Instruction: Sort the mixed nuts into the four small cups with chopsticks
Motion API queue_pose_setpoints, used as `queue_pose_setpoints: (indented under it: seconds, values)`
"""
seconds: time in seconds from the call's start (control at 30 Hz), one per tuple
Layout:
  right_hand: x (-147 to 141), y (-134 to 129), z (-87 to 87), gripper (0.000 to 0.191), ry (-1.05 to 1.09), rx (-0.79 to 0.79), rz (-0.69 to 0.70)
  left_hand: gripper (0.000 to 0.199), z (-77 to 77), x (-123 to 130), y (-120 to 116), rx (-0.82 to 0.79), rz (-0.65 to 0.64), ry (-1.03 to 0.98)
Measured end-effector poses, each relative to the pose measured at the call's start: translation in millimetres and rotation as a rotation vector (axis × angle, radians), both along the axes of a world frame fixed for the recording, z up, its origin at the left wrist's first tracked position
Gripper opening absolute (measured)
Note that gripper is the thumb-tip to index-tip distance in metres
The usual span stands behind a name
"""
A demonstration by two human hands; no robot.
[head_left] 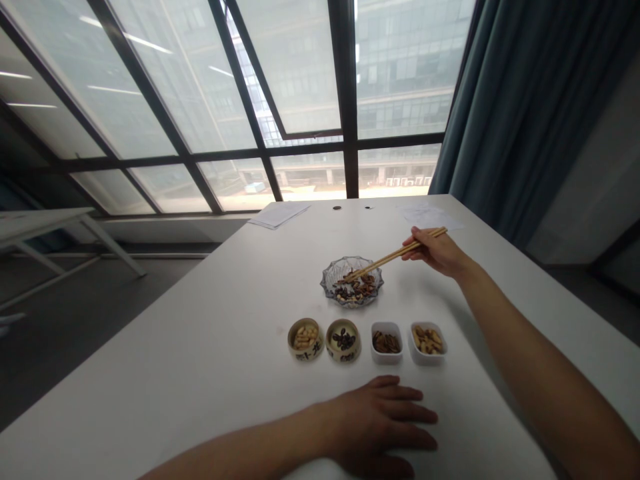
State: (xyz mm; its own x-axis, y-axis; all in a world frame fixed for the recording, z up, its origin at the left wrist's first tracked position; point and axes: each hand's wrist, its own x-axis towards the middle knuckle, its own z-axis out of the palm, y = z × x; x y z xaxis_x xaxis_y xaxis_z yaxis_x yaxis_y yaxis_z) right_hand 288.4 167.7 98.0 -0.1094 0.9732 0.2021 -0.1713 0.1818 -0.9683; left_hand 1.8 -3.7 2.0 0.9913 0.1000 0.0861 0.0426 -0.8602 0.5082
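Note:
My right hand (433, 252) is raised above the white table (200, 347) and shut on a pair of wooden chopsticks (395, 257). Their tips reach over a scalloped glass dish (353, 261) heaped with mixed brown nuts and seeds. Nearer me stand several small containers in a row: a ceramic bowl of pale peanuts (306, 353), a ceramic bowl of dark seeds (343, 355), a white square dish of brown seeds (387, 357), and a white square dish of tan nuts (427, 359). My left hand (385, 423) lies flat on the table just in front of them, touching none.
Loose white papers (279, 215) and another sheet (430, 217) lie at the table's far end, below a large slanted window (280, 80). A dark curtain (520, 100) hangs at the right. A second white table (40, 223) stands at the left beyond the near table's edge.

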Motion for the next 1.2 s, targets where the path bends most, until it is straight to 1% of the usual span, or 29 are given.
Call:
queue_pose_setpoints:
  seconds: [0.1,0.2,0.3,0.4,0.5,0.6,0.73,0.93,1.13,1.2]
  values:
    - [21,-5,3.6,0.051,-0.046,-0.069,0.099,0.053,-0.3,0,0,-0.005,-0.001,0.002]
    - [33,-10,3.3,0.05,-0.108,-0.128,0.2,0.053,0.9,0,0,-0.006,0.0,0.007]
    - [36,-11,1.8,0.051,-0.169,-0.172,0.314,0.053,1.9,0,0,-0.011,0.002,0.009]
    - [35,-11,0.3,0.05,-0.194,-0.185,0.389,0.053,1.6,1,0,-0.009,0.001,0.009]
    - [34,-9,-1.1,0.049,-0.185,-0.181,0.439,0.053,0.6,1,0,0.001,-0.001,0.005]
    - [35,-7,-2.4,0.048,-0.161,-0.173,0.461,0.053,1.2,1,0,0.006,0.0,0.008]
    - [36,-6,-3.9,0.047,-0.136,-0.155,0.437,0.052,3.8,1,-1,0.017,-0.002,0.019]
    - [27,-1,-4.9,0.044,0.018,-0.049,0.275,0.052,2.2,-2,-2,0.093,-0.006,0.016]
    - [13,4,-2.8,0.044,0.108,0.006,0.155,0.05,7.4,-4,-11,0.326,-0.104,-0.039]
    - [8,5,-3.6,0.044,0.107,0.017,0.09,0.052,9.2,-4,-13,0.366,-0.128,-0.036]
